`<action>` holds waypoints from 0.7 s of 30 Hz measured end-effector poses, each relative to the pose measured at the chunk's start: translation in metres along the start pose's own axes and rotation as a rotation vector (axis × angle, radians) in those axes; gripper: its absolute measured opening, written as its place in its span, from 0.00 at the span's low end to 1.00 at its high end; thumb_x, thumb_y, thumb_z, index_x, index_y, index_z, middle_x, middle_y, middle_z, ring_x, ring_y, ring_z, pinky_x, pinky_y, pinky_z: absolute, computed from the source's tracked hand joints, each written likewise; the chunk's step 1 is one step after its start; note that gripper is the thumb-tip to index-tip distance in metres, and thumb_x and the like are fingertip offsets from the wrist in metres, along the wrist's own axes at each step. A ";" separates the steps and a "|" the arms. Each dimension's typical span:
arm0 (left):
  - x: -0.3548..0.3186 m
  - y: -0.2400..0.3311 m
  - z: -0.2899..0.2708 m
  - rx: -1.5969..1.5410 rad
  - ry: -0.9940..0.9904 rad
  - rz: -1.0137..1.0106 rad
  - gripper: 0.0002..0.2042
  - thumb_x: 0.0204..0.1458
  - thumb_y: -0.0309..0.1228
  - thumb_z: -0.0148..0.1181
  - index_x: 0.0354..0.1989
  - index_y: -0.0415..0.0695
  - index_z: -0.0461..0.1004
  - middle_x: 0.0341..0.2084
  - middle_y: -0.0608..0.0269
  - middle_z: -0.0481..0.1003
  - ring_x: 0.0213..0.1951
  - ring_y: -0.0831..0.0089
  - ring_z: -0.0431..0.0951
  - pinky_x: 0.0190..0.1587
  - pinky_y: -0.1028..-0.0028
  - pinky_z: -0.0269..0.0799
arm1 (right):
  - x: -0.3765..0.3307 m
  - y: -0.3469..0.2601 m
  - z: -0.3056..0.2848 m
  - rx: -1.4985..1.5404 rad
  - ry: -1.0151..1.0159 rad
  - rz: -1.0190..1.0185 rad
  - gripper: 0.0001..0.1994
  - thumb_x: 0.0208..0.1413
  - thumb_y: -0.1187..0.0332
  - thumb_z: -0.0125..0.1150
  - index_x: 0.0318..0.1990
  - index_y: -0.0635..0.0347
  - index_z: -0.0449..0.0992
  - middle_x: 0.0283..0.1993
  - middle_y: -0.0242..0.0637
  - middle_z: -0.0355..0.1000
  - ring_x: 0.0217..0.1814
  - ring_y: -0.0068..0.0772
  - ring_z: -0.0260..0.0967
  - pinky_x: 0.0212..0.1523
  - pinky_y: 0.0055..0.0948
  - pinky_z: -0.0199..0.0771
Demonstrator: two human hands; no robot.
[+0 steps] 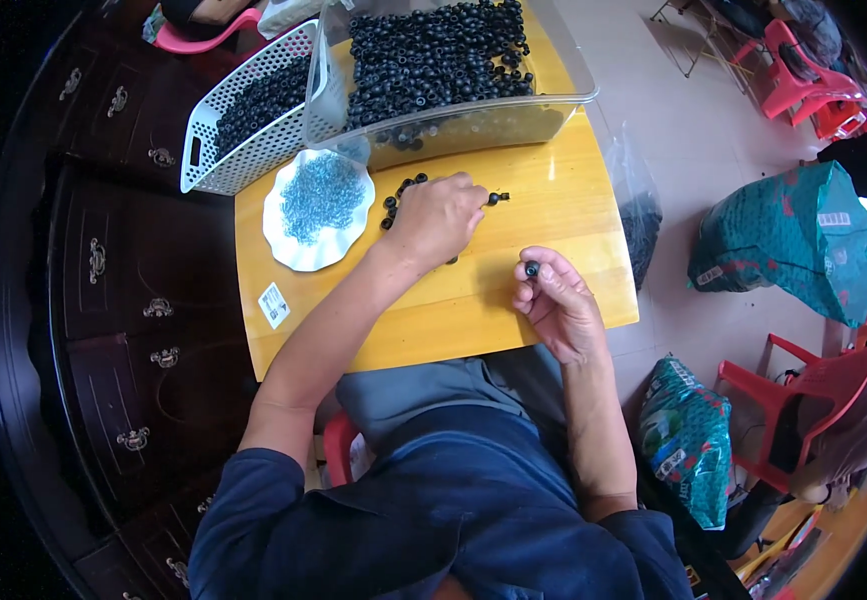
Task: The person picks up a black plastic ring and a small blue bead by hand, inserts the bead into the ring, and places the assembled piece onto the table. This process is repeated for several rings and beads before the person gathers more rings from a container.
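Note:
My left hand (438, 215) is over the yellow table (513, 230), its fingers bent and drawn together; what is in them, if anything, is hidden. A small dark part (498, 198) shows right beside those fingertips; whether they touch it I cannot tell. Several small round black parts (389, 213) lie loose by the back of that hand. Nearer to me on the right, my right hand (565, 305) pinches a small black bead-like part (531, 268) with a hole between thumb and fingers. A white scalloped plate (298, 258) of tiny clear bluish pieces (323, 195) stands left of my left hand.
At the far side a clear plastic bin (453, 112) holds many black parts, with a white perforated basket (243, 175) of more beside it. Dark drawers (103, 260) line the left. Green sacks (783, 235) and red chairs (798, 400) stand on the right.

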State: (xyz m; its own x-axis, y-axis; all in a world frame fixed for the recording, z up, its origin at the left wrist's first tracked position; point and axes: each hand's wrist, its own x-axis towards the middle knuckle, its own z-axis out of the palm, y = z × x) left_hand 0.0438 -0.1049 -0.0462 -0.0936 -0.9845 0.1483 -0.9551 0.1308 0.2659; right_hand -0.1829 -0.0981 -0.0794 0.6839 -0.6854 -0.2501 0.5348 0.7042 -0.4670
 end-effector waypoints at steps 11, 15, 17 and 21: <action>-0.030 0.021 -0.027 -0.906 0.000 -0.345 0.03 0.52 0.21 0.59 0.34 0.38 0.77 0.24 0.69 0.75 0.26 0.86 0.73 0.30 0.80 0.70 | 0.000 0.000 0.003 0.003 0.015 0.011 0.13 0.61 0.66 0.64 0.50 0.60 0.77 0.42 0.33 0.75 0.39 0.21 0.71 0.44 0.21 0.72; -0.041 0.037 -0.032 -1.296 0.012 -0.416 0.04 0.54 0.23 0.58 0.36 0.37 0.77 0.25 0.73 0.74 0.26 0.89 0.70 0.30 0.83 0.69 | 0.000 -0.001 0.002 0.004 0.027 0.011 0.12 0.61 0.65 0.64 0.49 0.59 0.77 0.42 0.32 0.75 0.39 0.21 0.70 0.44 0.21 0.72; -0.045 0.039 -0.032 -1.317 -0.073 -0.450 0.05 0.55 0.22 0.57 0.38 0.37 0.77 0.25 0.73 0.73 0.26 0.88 0.69 0.30 0.84 0.68 | 0.000 -0.001 0.001 0.005 0.024 0.005 0.12 0.61 0.66 0.64 0.49 0.59 0.77 0.42 0.32 0.75 0.39 0.21 0.70 0.44 0.21 0.72; -0.052 0.036 -0.024 -1.327 -0.086 -0.377 0.07 0.57 0.21 0.57 0.43 0.37 0.76 0.29 0.70 0.76 0.28 0.87 0.72 0.31 0.85 0.68 | 0.000 -0.001 0.001 0.013 0.022 0.008 0.11 0.61 0.66 0.63 0.48 0.59 0.77 0.42 0.32 0.75 0.39 0.21 0.70 0.43 0.22 0.72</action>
State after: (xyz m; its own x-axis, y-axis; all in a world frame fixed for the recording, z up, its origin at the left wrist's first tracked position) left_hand 0.0205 -0.0465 -0.0213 0.0454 -0.9825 -0.1804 0.0493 -0.1782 0.9828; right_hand -0.1825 -0.0982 -0.0779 0.6773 -0.6835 -0.2724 0.5357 0.7118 -0.4542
